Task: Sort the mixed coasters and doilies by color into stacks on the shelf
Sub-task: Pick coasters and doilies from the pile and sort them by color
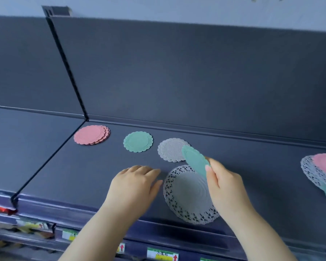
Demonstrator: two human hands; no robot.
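a teal coaster (195,162) was pinched in the right grip (226,183), its teal stack (138,141) lying leftward past the grey coaster (169,147), nearer the flat, empty left grip (135,182).

Shelf (233,166): uniform dark slate blue, no pattern.
Pink stack (91,137): salmon pink, scalloped rims, embossed concentric rings.
Flat green coaster (138,141): mint green, same scalloped edge and ringed relief.
Grey coaster (171,149): pale grey, with fine parallel ribbing across the centre and a scalloped border.
Tilted green coaster (196,160): mint green.
Lace doily (188,193): greyish white, ringed centre, pierced lacework border.
Right-edge pile (312,174): white lace, pink and mint layers.
Price labels (162,254): white, green, yellow, with red arrows.
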